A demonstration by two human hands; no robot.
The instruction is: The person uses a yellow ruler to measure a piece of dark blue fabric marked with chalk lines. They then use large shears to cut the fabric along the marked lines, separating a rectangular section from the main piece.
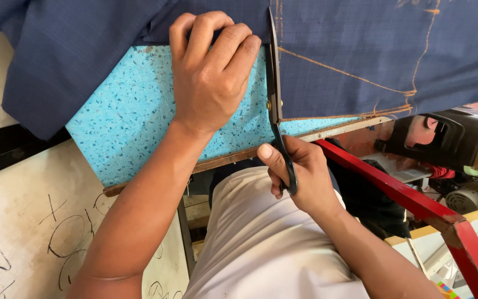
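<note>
While our right hand (pixel 300 174) grips the black scissors (pixel 276 94) with fingers through the handle loops, blades nearly closed along the cut in the dark blue cloth (pixel 360 50) on the speckled blue table (pixel 134 116), our left hand (pixel 211 72) is curled tight, pinching the cloth's cut edge just beside the blades. We judge the risks plain: the left fingers sit close enough to be nicked, and a tug from that hand could skew the cloth so the blades wander off the orange chalk line (pixel 344 72).
</note>
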